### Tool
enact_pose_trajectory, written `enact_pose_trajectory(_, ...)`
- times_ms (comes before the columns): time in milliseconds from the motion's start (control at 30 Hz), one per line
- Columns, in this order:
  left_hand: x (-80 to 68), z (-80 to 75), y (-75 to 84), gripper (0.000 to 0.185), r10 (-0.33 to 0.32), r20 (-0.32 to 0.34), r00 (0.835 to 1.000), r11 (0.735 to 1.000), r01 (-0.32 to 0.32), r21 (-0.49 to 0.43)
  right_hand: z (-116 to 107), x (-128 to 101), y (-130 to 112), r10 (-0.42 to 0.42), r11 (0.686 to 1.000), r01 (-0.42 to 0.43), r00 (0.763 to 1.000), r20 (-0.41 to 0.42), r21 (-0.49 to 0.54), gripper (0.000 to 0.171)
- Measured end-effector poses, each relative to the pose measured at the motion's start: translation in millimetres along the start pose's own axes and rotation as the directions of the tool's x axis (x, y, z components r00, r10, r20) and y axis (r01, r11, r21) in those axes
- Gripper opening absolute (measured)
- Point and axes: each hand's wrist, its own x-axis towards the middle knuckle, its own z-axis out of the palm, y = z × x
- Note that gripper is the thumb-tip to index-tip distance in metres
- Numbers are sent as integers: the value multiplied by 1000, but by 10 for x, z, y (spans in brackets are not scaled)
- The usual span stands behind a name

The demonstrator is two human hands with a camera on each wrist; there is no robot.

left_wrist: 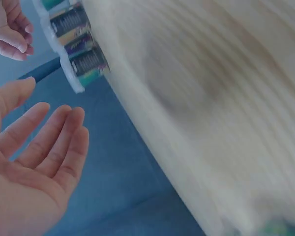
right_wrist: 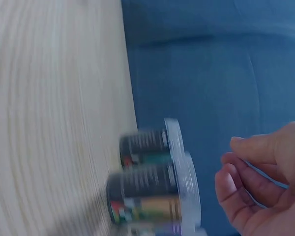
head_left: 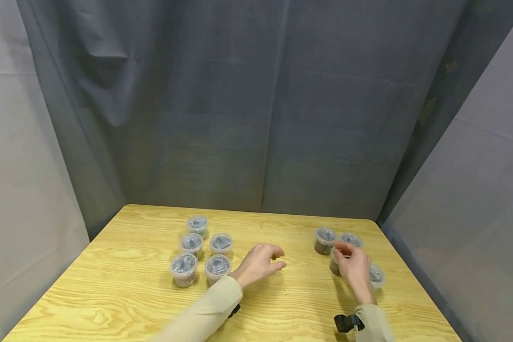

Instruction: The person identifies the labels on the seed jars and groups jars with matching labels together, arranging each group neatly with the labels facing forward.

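Note:
My left hand (head_left: pixel 258 263) is held over the table, just right of a group of small lidded tubs (head_left: pixel 218 267). In the left wrist view the fingers of that hand (left_wrist: pixel 39 157) are spread and slightly bent, with nothing in them. Over the right-hand group, my right hand (head_left: pixel 354 268) hangs above a tub (head_left: pixel 335 266) and partly covers it. The right wrist view shows a gap between this hand (right_wrist: pixel 260 179) and the lid of a dark-labelled tub (right_wrist: pixel 145 194). Its fingers are loosely curled around nothing.
Several tubs with clear lids stand at left, including a back one (head_left: pixel 197 224). Around the right hand are a dark-filled tub (head_left: pixel 325 241), another (head_left: pixel 352 239) behind and one (head_left: pixel 377 275) at the right. The wooden table (head_left: pixel 111 266) ends before a grey curtain (head_left: pixel 256 118).

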Motion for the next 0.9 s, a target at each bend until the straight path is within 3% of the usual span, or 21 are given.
enact_pose_trajectory(300, 217, 277, 174, 23, 138, 67, 988, 986, -130, -107, -348, 66, 307, 111, 993, -116, 986, -126, -31, 21)
enact_pose_trajectory(467, 343, 442, 288, 24, 194, 113, 975, 978, -183, -101, -481, 76, 463, 140, 986, -153, 975, -173, -62, 22)
enact_pose_trajectory(667, 427, 590, 440, 29, 202, 182, 962, 979, -196, -50, -547, 78, 638, 246, 963, -253, 966, -84, -96, 32)
enact_pose_trajectory(900, 483, 761, 670, 42, 195, 300, 934, 981, -192, -42, -594, 108, 814, 326, 943, -320, 944, 58, -92, 35)
